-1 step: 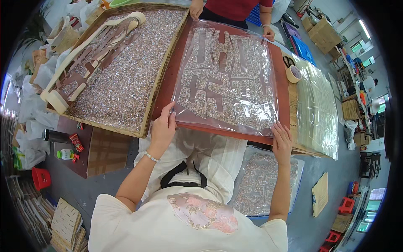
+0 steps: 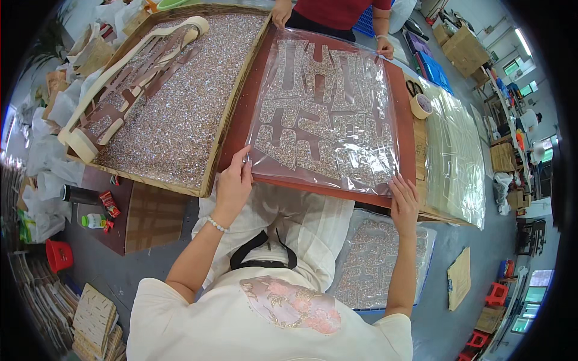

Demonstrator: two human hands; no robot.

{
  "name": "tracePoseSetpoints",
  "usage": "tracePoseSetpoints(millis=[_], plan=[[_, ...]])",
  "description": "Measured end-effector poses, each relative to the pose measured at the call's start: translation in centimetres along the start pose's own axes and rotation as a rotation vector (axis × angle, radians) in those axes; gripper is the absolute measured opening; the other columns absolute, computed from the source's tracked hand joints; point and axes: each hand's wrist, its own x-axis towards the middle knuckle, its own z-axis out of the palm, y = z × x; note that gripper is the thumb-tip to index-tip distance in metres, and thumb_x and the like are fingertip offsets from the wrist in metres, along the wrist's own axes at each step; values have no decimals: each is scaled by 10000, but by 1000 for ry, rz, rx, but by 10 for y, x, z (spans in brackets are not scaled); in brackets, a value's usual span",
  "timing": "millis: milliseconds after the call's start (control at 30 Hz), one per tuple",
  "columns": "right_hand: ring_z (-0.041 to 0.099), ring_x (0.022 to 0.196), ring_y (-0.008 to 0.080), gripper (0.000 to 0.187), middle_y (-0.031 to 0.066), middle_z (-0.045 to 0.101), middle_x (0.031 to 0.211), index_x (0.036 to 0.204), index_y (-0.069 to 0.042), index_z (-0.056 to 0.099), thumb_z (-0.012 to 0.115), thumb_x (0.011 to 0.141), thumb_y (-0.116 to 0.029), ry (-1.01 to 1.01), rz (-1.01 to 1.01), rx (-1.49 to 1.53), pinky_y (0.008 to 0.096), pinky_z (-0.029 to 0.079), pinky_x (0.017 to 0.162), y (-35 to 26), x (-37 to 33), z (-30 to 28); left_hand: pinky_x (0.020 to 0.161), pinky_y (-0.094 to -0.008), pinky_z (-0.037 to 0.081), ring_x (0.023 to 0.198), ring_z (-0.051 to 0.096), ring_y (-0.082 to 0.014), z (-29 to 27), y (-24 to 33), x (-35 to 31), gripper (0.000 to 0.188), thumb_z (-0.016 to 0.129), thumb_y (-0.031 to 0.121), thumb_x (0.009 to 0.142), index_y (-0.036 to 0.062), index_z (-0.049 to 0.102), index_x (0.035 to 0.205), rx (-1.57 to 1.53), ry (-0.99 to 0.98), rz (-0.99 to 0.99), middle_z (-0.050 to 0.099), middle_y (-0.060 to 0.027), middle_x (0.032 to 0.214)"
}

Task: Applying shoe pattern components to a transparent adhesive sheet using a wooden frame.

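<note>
Nearest the camera, a cream garment with a pink floral patch (image 2: 292, 304) is seen, with both bare forearms reaching up from it. A beaded bracelet (image 2: 215, 224) is worn on the left wrist. The left hand (image 2: 233, 183) is closed in a pinch on the near left corner of the clear plastic sheet (image 2: 328, 114), thumb and fingertips pressed together on the film's edge. The right hand (image 2: 404, 201) is laid mostly flat and open at the near right corner, its fingers spread on the edge of the sheet and the red-brown board (image 2: 404, 126) beneath; whether the film is actually gripped there cannot be told.

The sheet is spread over the board, covering rows of glittery cut shapes, and the board is carried on the desk directly ahead. Below the right forearm, a lower stack of glitter sheets (image 2: 376, 265) is seen near the floor.

To the left, just beside the board, a wooden tray (image 2: 211, 174) filled with sparkling material is placed, with pale cut-out strips (image 2: 114, 78) lying across its far left part. To the right, a roll of tape (image 2: 421, 106) and scissors (image 2: 413, 88) are set beside a pile of clear film (image 2: 460, 162).

At the far edge, the sheet's far corners are touched by another person's hands (image 2: 280, 13), a red top being worn.
</note>
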Motion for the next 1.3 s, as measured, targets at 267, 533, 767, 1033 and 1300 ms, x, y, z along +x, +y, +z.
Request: tracePoseSetpoints(millis=[267, 533, 767, 1033, 1300], plan=[[528, 1216, 248, 364, 86, 610, 1231, 1167, -48, 617, 529, 824, 36, -23, -10, 0, 423, 366, 1056, 4, -3, 8, 591, -450, 471, 688, 636, -369, 4, -1, 0, 329, 520, 116, 927, 103, 504, 1255, 81, -20, -10, 639, -186, 750], [547, 1190, 236, 355, 69, 616, 1225, 1143, -54, 631, 542, 811, 35, -16, -21, 9, 417, 381, 1043, 17, 0, 23, 658, -479, 492, 780, 641, -401, 12, -4, 8, 312, 512, 133, 930, 103, 512, 1241, 201, -12, 8, 661, -217, 871], [529, 1211, 241, 413, 76, 596, 1255, 1175, -47, 613, 525, 785, 53, -65, -21, 37, 429, 360, 1064, 19, 6, 21, 660, -473, 505, 775, 650, -388, 18, -3, 13, 309, 503, 153, 935, 116, 521, 1241, 274, -5, 36, 665, -210, 924], [461, 1283, 255, 528, 88, 541, 1329, 1254, -43, 569, 485, 747, 80, -148, 35, -4, 450, 270, 1121, 6, 7, 18, 496, -412, 479, 488, 604, -280, -2, 4, 18, 313, 565, 278, 917, 162, 595, 1205, 808, 53, 216, 618, -96, 575], [599, 1065, 281, 362, 97, 674, 1026, 984, -35, 674, 520, 685, 99, 123, 201, -43, 435, 441, 953, 2, 16, 6, 639, -362, 488, 690, 627, -250, -9, 38, 12, 258, 620, 179, 863, 108, 644, 1110, 599, 105, 390, 646, -67, 750]])
